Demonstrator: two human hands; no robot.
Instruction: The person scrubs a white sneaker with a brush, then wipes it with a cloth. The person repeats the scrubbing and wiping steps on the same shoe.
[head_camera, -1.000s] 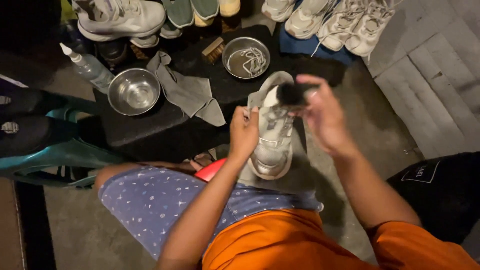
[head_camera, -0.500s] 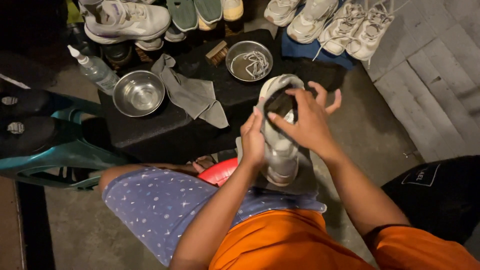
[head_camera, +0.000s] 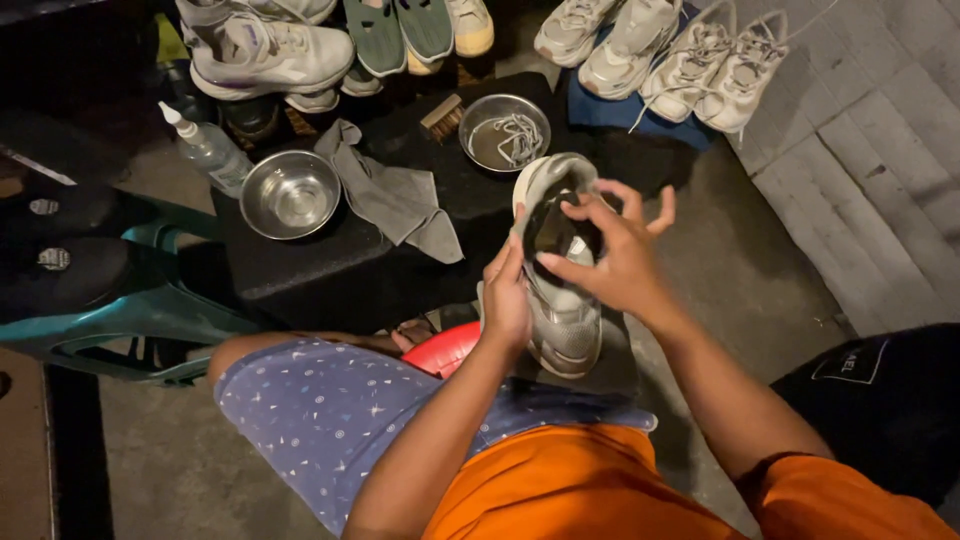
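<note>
A grey-white sneaker (head_camera: 565, 320) stands toe-down on a grey cloth over my lap. My left hand (head_camera: 508, 298) grips its left side. My right hand (head_camera: 612, 252) is curled over the shoe's opening and presses a dark brush (head_camera: 556, 232) into the collar. My fingers hide most of the brush. The shoe has no laces in it.
A black low table (head_camera: 320, 265) in front carries an empty steel bowl (head_camera: 293, 195), a steel bowl holding white laces (head_camera: 505, 132), a grey rag (head_camera: 395, 195), a wooden brush (head_camera: 441, 117) and a squeeze bottle (head_camera: 210, 150). Several sneakers (head_camera: 690, 65) line the far edge. A teal frame (head_camera: 130, 315) stands at the left.
My right hand has come down from above the heel and now works the brush inside the shoe's opening. The shoe has turned slightly in my left hand.
</note>
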